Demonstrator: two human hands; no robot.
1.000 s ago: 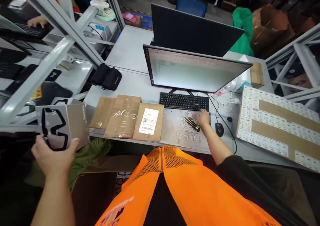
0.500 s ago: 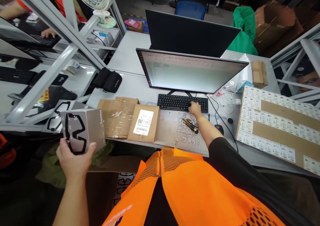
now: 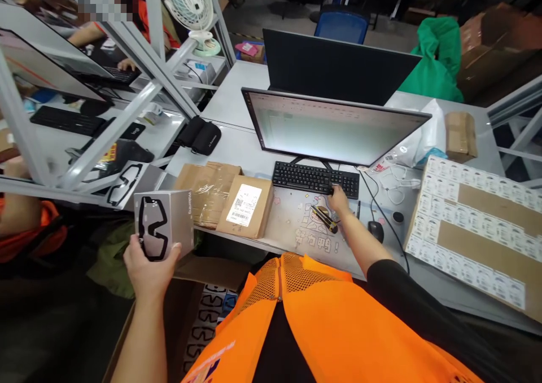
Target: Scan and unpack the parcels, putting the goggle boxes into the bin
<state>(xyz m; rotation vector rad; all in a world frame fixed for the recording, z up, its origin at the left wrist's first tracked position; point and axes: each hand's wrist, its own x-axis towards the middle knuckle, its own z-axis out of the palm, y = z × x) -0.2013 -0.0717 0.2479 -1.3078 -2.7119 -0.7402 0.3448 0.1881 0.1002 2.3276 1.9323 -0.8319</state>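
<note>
My left hand (image 3: 148,269) grips a grey box printed with black goggles (image 3: 163,225), held off the desk's left front edge. My right hand (image 3: 339,201) rests at the right end of the black keyboard (image 3: 315,178), fingers down on the keys. A black and yellow pen (image 3: 324,218) lies on the desk mat just below that hand. Above the keyboard, a lit monitor (image 3: 330,129) leans forward.
Several brown parcels (image 3: 224,197), one with a white label, lie left of the keyboard. A mouse (image 3: 376,231) sits to the right, beside a large cardboard sheet of labels (image 3: 478,225). A grey shelf frame (image 3: 127,95) stands at left. A person's hand (image 3: 126,64) types beyond it.
My left hand has carried the goggles box rightward, closer to the parcels. My right hand moved up onto the keyboard, then shifted to its right end.
</note>
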